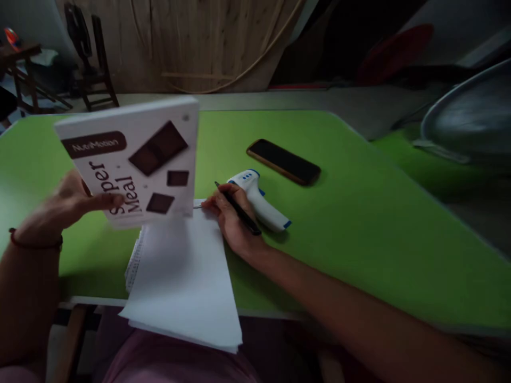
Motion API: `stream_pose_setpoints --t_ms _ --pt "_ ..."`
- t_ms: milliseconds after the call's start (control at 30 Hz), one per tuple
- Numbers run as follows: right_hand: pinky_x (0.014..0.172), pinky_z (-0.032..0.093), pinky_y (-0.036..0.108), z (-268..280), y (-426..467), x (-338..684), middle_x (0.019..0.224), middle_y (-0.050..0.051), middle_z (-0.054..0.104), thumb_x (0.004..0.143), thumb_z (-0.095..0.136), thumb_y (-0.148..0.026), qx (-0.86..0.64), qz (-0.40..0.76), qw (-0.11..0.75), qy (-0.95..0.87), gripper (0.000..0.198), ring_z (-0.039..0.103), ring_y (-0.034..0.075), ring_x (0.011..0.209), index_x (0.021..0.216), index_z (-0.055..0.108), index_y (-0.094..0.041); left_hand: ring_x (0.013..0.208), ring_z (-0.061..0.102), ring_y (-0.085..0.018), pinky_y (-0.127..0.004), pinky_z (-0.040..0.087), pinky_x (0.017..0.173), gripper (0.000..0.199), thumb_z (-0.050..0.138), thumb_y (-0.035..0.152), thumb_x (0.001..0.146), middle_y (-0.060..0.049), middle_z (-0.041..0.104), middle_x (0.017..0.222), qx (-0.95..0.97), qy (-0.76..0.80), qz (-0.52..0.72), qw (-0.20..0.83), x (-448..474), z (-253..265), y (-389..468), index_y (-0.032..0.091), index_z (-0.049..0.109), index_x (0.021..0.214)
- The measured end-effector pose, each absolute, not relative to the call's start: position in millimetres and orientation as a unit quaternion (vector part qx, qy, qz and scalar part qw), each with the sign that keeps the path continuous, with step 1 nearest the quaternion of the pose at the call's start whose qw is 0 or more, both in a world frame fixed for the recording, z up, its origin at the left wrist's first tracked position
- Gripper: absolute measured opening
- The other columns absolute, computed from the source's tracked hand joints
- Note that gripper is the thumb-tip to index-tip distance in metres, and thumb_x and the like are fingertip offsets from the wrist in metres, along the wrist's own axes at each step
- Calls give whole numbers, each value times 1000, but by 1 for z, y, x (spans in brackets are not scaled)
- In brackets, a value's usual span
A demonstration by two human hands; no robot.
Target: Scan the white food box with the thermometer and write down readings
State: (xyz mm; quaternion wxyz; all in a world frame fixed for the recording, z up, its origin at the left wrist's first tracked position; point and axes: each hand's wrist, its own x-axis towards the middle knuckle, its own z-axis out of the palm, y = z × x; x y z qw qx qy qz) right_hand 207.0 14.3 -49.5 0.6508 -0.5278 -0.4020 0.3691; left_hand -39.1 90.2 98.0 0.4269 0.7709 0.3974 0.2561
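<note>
- Examined the head view; found a white "NutriMotion Super Meal" box [131,181] in the left hand [66,205], raised over the green bench [359,229], with printed front toward the camera.
- Noted the left thumb laid across the lower front of the box, with a partly closed grip about its left side; cannot see the remaining fingers behind it.
- Found a black pen [241,215] in the right hand [235,229], held at a slant with fingers closed about it, just right of the box.
- Located white paper sheets [187,276] below the box, with near end overhanging the bench edge; cannot confirm contact between the right fingertips and the top edge.
- Noted marked pages [133,263] protruding from under the left side of the sheets.
- Recorded a white infrared thermometer [265,207] with blue trim, lying beside the right hand and partly hidden by it.
- Recorded a smartphone [283,161] in a brown case farther out, dark screen up, apart from both hands.
- Observed a dark chair [96,82] and a wooden panel [207,42] beyond the bench.
</note>
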Motion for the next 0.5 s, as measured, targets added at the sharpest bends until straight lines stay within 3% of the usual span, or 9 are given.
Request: stream_pose_setpoints --t_ms 100,200,267,333,400,467,500 --pt "78 52 33 -52 15 206 76 -2 60 86 56 -45 -506 378 679 -375 26 62 14 76 102 47 -26 106 63 -20 -34 54 92 49 75 24 76 -9 66 122 778 413 300 366 -48 89 109 10 58 120" --pt "77 53 33 -52 14 206 76 -1 60 87 56 -43 -495 383 683 -377 23 62 14 76 102 50 -26 108 60 -21 -36 52 93 46 68 35 84 -9 62 128 823 451 228 258 -51 88 112 12 56 123" --pt "77 53 33 -52 14 206 76 -1 61 87 56 -42 -495 382 684 -377 24 63 14 76 102 50 -25 100 62 -25 -42 52 87 39 58 44 90 -11 67 114 835 529 108 108 -47 96 100 12 63 112" --pt "76 53 33 -53 15 206 76 -1 61 87 56 -43 -499 378 681 -380 25 63 15 75 102 50 -24 81 65 -31 -48 51 72 52 47 58 93 -14 68 86 785 617 -33 -45 -38 105 80 11 68 88" --pt "76 53 33 -53 16 207 77 -1 61 87 56 -43 -504 372 676 -387 25 63 14 75 103 50 -24 65 63 -27 -43 50 63 59 42 65 93 -10 63 69 794 595 -74 -100 -23 107 57 13 67 83" --pt "76 54 33 -53 16 207 78 0 61 88 55 -43 -506 366 672 -398 25 63 15 76 103 50 -24 73 65 -25 -36 51 66 48 59 61 87 -10 68 85 887 456 -36 -66 -3 99 38 15 66 98" --pt "76 54 33 -53 15 207 78 0 61 88 54 -43 -506 364 669 -405 25 63 15 77 104 50 -24 95 65 -29 -37 53 76 64 68 62 79 -15 66 113 931 364 -34 -24 8 91 32 15 59 120"
